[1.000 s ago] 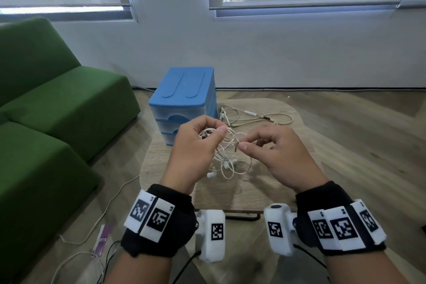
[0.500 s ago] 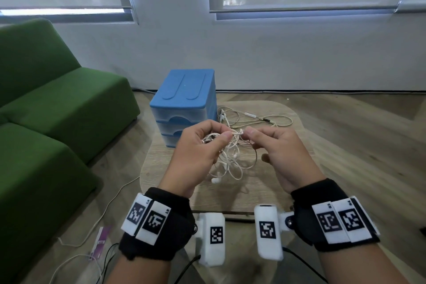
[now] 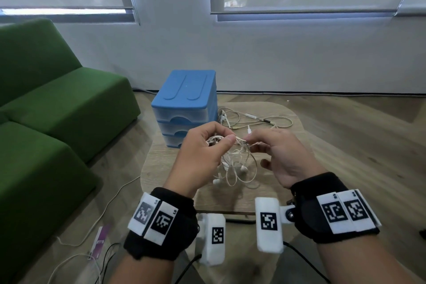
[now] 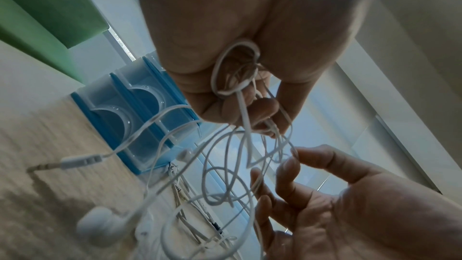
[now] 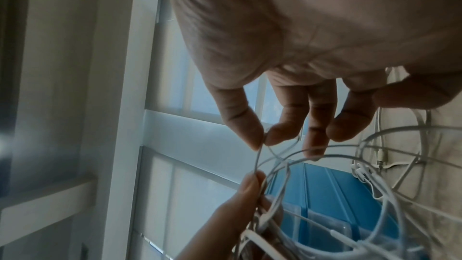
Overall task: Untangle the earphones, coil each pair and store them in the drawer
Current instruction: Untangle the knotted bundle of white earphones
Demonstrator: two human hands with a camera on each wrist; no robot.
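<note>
Earphones (image 3: 232, 163), thin white cords knotted together, dangle at the frame's centre. Our left hand (image 3: 202, 152) grips the bundle; our right hand (image 3: 279, 154) pinches one strand. Nothing is coiled yet. Another pair (image 3: 253, 120) lies beyond, beside the blue drawers (image 3: 184, 99), all shut.

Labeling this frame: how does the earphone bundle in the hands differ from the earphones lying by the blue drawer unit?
The held bundle hangs in the air, gripped by the left hand and pinched by the right hand; the earphones on the table lie untouched. The held bundle is a dense knot of loops; the earphones on the table are spread out loosely. The held bundle looks whiter, the other one more beige. Both are wired and uncoiled, outside the drawer unit.
</note>
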